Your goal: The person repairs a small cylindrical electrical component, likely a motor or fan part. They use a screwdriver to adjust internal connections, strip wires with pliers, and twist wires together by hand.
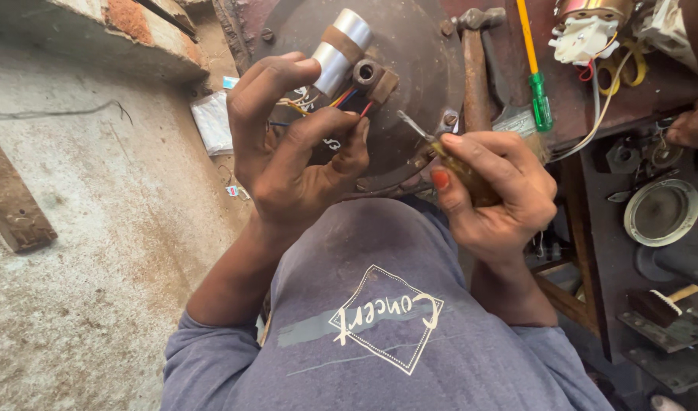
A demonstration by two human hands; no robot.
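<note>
Grey shirt [379,335] nearest, filling the bottom edge, covering the lap and hiding whatever sits below the hands. Just past it, left hand [292,144], fingers curled and pinching a bunch of coloured wires [341,99]; wire ends lost behind the fingers. Above the thumb, a silver cylinder [340,47] with a brown band, tilted, touching a small brown fitting [373,76]; hard to tell whether the fingers grip the cylinder or only rest against it. Right hand [493,194], closed around a screwdriver [440,148], handle mostly buried in the palm, only the metal tip showing, aimed at the round dark plate [410,46]. Plate's lower rim hidden by both hands, top cut off by the frame. Beyond, a hammer [476,68] and a green-and-yellow screwdriver [533,68], upper part out of view. Far right, cluttered parts, hard to make out.
</note>
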